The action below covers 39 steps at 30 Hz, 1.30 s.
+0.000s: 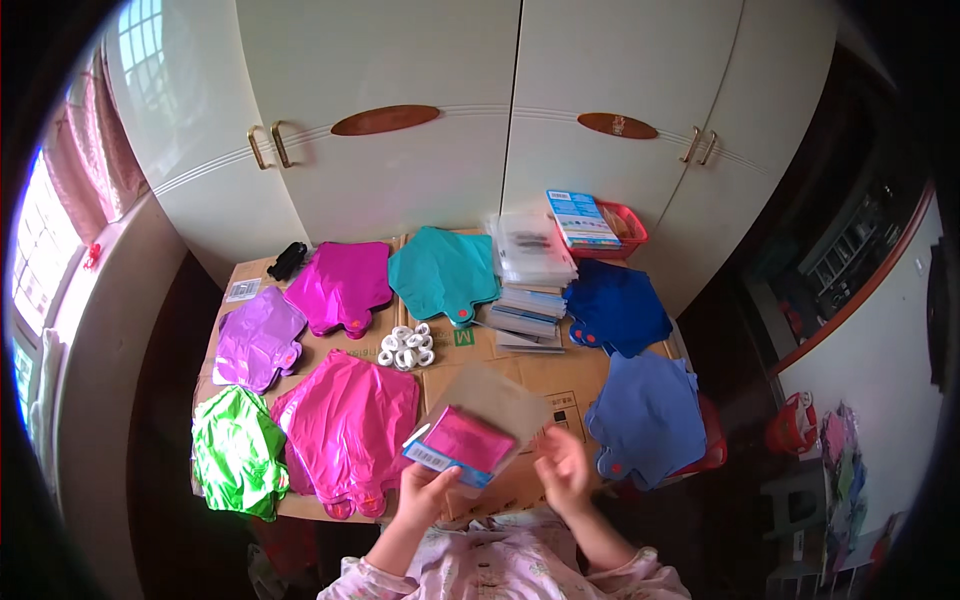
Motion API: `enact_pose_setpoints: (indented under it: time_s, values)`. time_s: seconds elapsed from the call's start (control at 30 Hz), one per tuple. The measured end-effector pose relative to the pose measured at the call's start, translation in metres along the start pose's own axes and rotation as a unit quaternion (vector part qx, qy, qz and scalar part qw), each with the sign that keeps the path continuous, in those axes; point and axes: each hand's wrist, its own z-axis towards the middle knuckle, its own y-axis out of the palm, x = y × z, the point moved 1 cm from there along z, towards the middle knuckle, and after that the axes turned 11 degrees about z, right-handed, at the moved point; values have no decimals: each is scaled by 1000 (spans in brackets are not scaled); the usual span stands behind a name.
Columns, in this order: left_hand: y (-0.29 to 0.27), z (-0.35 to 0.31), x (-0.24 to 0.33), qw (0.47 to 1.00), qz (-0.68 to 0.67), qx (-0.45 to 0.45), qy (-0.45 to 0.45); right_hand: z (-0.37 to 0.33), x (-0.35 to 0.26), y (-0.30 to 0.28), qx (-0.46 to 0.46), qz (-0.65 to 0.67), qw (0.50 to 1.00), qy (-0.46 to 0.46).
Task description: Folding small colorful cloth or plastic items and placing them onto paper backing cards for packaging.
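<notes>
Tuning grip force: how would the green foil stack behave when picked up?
The green foil stack is probably floppy, since its surface looks creased and crumpled. It may also be slippery, given its shiny glints.

High on the wearer's head, the left fisheye looks steeply down and ahead across a brown cardboard-covered tabletop point(575, 370)! It's close in: left bare hand point(428, 497) and right bare hand point(563, 468) sit low and central, pale pink flowered garment point(490, 570) along the bottom edge. Glossy cream cupboard doors point(400, 60) bow across the top, a bright barred window point(32, 280) curves at far left, black wraps the rim!
</notes>
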Motion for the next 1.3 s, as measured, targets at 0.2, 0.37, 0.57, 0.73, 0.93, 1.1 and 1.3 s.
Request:
enact_pose_setpoints:
  time_s: [0.2,0.37,0.57,0.73,0.93,1.1,1.3]
  values:
    - [-35,-10,14,981,165,-103,23,64,-58,-14,-154,-47,972,172]
    - [-35,-12,22,981,154,-119,27,75,-61,-5,-209,-112,942,238]
    - [-41,-10,22,985,94,-147,7,72,-57,-6,-188,9,922,338]
    - [-40,-7,25,981,91,-170,9,72,-61,-8,-168,144,861,457]
    - [-38,-11,28,988,84,-130,-28,71,-62,-2,-160,171,870,435]
    - [-43,-14,20,987,104,-113,-50,71,-58,-3,-211,-73,939,264]
    - [-25,-20,36,986,104,-126,-20,66,-66,12,-163,-329,930,17]
